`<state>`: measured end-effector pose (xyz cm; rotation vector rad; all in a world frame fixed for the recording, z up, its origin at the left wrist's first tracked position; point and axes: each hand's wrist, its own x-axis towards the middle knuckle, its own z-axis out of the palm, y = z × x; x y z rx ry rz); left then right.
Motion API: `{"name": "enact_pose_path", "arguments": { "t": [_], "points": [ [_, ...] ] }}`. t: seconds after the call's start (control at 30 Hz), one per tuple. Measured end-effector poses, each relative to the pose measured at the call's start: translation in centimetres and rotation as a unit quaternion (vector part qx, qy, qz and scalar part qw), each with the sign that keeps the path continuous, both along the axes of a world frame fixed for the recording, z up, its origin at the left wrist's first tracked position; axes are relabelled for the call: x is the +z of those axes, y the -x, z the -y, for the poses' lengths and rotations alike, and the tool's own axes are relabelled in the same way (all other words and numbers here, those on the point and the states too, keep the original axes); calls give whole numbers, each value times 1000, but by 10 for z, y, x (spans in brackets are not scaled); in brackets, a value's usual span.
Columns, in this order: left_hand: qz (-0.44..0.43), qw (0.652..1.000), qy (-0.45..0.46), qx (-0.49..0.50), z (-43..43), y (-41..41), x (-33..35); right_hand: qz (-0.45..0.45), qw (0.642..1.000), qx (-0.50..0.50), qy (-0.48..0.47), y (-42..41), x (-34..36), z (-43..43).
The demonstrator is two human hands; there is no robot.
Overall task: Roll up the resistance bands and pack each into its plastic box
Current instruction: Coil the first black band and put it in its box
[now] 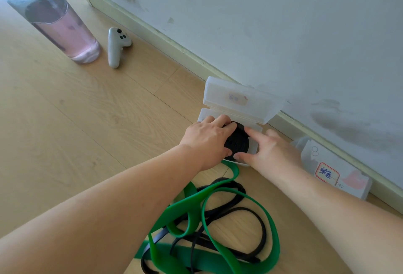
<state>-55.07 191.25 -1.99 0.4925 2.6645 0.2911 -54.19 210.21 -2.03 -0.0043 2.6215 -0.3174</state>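
We have the roll (237, 140) of black band between both hands, lying flat with its coil face up in the open tray of the box (238, 99), which sits on the floor (87, 121) hard against the foot of the wall (283, 33). Our left hand (209, 136) grasps the roll from the left, fingers curled over its far edge; our right hand (272, 151) grips it from the right, forefinger on the far rim and thumb on the near rim. We judge this to be the seating step: the roll looks part way in, though how deep it sits we cannot tell, since our hands hide the tray's sides. The move ahead turns on this: the roll lies straight ahead of us, level between the hands, neither one nearer, and the box's long axis runs along the wall with the lid raised on the wall side, so the press goes straight down and the lid then folds towards us. The green band (218, 208) trails loose from the near edge of the box back towards us, tangled with a second black band (250, 210); its far end lies just beside the tray and might catch under the lid. A second box (340, 169), shut and labelled, lies further right along the wall. A bottle (56, 18) and a controller (116, 45) stand well apart at the far left
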Motion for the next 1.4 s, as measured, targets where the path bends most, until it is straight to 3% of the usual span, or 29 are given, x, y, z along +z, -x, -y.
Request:
{"name": "enact_pose_path", "arguments": {
  "t": [0.2, 0.33, 0.43, 0.67, 0.87, 1.1, 1.4],
  "points": [
    [-32, 999, -28, 10, 7, -7, -10, -107, 992, 62, 20, -12, -5, -1],
    [-39, 991, -120, 39, 15, -14, -13, -119, 991, 61, 20, -11, -1, -4],
    [-71, 980, -168, 77, 26, -21, -14, -134, 987, 22, 81, -13, 3, -2],
    [-88, 986, -141, 1, 31, -48, -22, -97, 985, -21, 138, -23, 7, 20],
    [-54, 986, -147, 65, 33, -29, -9, -167, 975, -50, 137, 4, 10, 16],
    [-31, 992, -114, 31, 7, 3, -5, -142, 976, -128, 104, 29, 6, 14],
    [-3, 986, -155, 58, 8, 3, -16, -40, 965, -227, 122, 28, 1, 21]
  ]
}}
